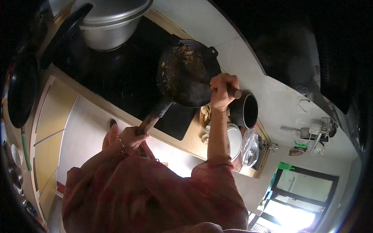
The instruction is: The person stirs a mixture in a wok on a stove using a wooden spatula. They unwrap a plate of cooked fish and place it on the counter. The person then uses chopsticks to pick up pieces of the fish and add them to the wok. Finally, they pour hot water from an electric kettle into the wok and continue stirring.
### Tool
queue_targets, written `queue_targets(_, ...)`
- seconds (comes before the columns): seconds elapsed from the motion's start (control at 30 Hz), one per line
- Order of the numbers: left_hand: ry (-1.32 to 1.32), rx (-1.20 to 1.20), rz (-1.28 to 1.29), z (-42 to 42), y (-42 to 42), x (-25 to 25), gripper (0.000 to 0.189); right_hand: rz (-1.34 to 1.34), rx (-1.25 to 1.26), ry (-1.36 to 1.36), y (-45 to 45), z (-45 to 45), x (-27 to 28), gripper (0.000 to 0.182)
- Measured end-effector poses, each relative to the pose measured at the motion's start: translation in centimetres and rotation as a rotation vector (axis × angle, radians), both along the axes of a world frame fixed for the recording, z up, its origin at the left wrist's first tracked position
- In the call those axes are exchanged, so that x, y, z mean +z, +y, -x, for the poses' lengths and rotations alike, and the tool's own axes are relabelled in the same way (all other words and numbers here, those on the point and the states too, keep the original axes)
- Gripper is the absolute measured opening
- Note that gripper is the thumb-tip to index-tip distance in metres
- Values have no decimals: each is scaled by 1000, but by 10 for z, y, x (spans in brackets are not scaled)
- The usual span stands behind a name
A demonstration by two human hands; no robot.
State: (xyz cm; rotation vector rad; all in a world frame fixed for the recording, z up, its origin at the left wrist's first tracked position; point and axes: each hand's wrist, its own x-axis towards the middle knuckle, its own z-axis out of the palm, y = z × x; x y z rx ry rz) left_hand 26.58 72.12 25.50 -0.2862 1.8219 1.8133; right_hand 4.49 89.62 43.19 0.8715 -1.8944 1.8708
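A black wok (191,75) rests tilted at the back right of the dark cooktop, with brown shredded food (186,55) along its far wall. My left hand (134,137) grips the wok's wooden handle (148,123). Over the wok's right rim, my right hand (223,91) is closed around a wooden utensil handle (234,92). The utensil's working end is dark and hard to make out inside the wok.
A large lidded aluminium pot (112,32) stands on the cooktop (116,72) at upper left. Right of the wok are a dark pot (250,110), a white plate (234,141) and a clear plastic bag (250,150). Utensils hang from a wall rack (316,137). A range hood (291,55) overhangs.
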Motion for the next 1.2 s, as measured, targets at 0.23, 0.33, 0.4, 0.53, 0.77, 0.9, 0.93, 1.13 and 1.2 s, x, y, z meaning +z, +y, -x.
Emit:
queue_targets(0.23, -20, -9, 121, -3, 0, 17, 47, 148, 135, -26, 13, -10, -5, 13)
queue_targets(0.33, -24, -19, 87, -5, -2, 15, 50, 59, -38, -57, 14, 14, 24, 10)
queue_targets(0.4, 31, -3, 194, -2, 0, 5, 49, 127, 102, -64, 26, 31, 38, 10)
queue_targets(0.53, 86, 11, 136, -9, 1, -6, 49, -29, 244, -59, 32, 54, 37, 11)
queue_targets(0.77, -40, -70, 189, -5, -1, 0, 47, 14, -113, 101, 19, 32, -5, 13)
queue_targets(0.9, 53, 31, 129, -8, -1, 4, 48, 126, -113, -55, 7, 14, 17, 14)
queue_targets(0.93, 72, 21, 113, -9, 1, -3, 47, 259, 188, -126, 18, 15, 20, 13)
queue_targets(1.13, -28, -64, 182, 2, -1, 15, 49, 219, 66, -24, 17, 20, -4, 12)
queue_targets(1.2, -22, -99, 157, 0, -2, 11, 49, 32, -26, 67, 9, 2, -10, 16)
